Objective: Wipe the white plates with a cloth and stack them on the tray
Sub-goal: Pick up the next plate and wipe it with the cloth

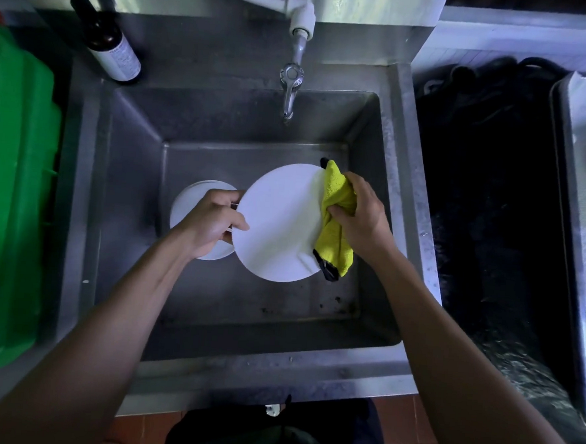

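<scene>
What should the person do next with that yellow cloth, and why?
Probably sweep the yellow cloth leftward across the white plate. The right hand holds it bunched at the plate's right edge, the left hand steadies the opposite rim, and most of the face lies uncovered.

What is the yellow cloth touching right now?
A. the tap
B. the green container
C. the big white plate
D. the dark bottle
C: the right hand grips the yellow cloth and presses it on the right edge of the big white plate, which the left hand holds over the sink.
</scene>
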